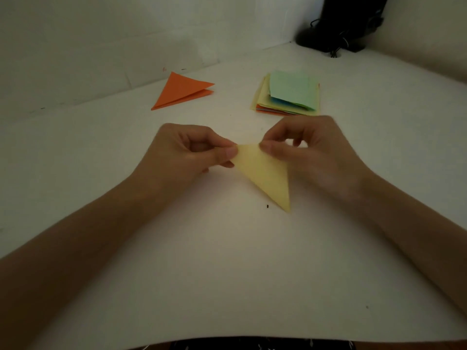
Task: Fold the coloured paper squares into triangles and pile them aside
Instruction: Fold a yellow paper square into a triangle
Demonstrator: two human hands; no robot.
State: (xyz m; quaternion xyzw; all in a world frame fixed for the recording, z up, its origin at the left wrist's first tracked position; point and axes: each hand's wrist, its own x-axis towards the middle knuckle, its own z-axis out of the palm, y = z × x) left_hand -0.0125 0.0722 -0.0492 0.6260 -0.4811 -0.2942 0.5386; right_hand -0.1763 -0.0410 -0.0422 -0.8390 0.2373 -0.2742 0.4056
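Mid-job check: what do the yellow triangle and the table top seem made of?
The yellow triangle: thin matte paper, by its sharp fold edge and slight curl. The table top: smooth, white, dull finish, perhaps laminate or painted board; cannot tell which.

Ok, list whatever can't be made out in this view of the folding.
Head view only:
- Stack of squares: sheet count hidden under the green top sheet.
- Yellow triangle: its upper end is partly covered by the left hand and right hand, which pinch it.
- Black object in the far corner: cut off by the top edge, too dark to identify.
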